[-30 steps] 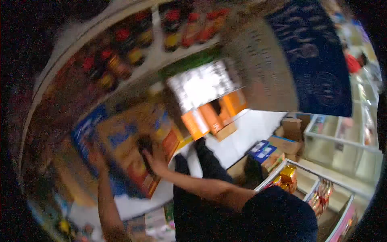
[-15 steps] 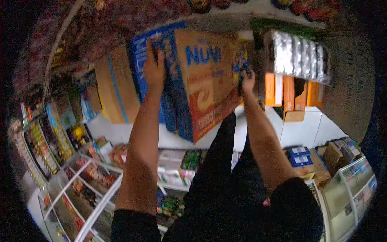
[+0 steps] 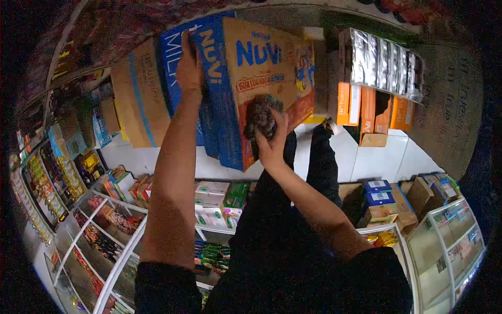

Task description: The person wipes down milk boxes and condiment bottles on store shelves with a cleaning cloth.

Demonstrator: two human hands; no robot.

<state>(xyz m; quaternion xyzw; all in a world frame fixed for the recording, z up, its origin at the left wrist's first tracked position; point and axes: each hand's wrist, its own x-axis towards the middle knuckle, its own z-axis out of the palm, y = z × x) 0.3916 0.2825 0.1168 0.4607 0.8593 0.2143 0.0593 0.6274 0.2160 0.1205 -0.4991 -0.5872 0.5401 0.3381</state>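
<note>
A large Nuvi carton (image 3: 282, 73), brown in front with a blue side, stands tilted in the middle. Beside its left side is a blue carton marked MILK (image 3: 170, 57). My left hand (image 3: 188, 70) lies against the blue sides with fingers stretched upward; part of it is hidden in shadow. Low on the Nuvi carton's printed front, my right hand (image 3: 273, 137) has its fingers closed on a dark, bunched rag (image 3: 263, 116), which is against the cardboard.
A brown carton with blue tape (image 3: 140, 94) stands at the left. To the right are silver packs (image 3: 384, 63) over orange boxes (image 3: 363, 112), then a big brown carton (image 3: 452, 104). Glass display cases (image 3: 104, 235) and small boxes (image 3: 212, 201) line the lower area.
My right hand has moved from the Nuvi carton's right edge to the lower left of its front, with the rag. My left hand stays by the blue sides. The whole view has shifted slightly.
</note>
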